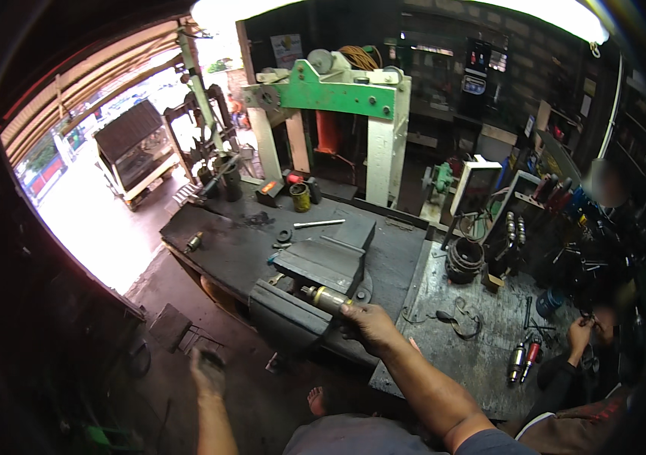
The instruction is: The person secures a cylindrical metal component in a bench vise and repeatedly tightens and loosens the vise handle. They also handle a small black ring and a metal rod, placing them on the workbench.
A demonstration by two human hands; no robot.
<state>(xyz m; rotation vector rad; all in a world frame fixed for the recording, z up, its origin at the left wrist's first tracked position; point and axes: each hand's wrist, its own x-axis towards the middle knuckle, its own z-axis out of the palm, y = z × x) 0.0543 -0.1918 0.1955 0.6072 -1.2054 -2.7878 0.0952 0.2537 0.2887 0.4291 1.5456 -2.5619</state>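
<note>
My right hand (370, 327) is closed round one end of a metal cylinder (327, 298) with yellowish bands and a narrower tip pointing left. This cylinder lies level over the big bench vise (321, 265), close to its jaws; whether it touches them I cannot tell. My left hand (208, 371) hangs free to the left of the vise, fingers loosely apart and a dark patch on the palm. Behind the vise, a metal bar (320, 224) and a dark ring (285, 235) rest on the dark workbench (243, 231).
A small metal fitting (195, 241) stands near the bench's left edge. Farther back are a yellow can (301, 198) and a green-and-white press frame (338, 97). On the right-hand metal table (429, 334) lie a strap (459, 318) and a red tool (531, 358), near another person's hands (588, 330).
</note>
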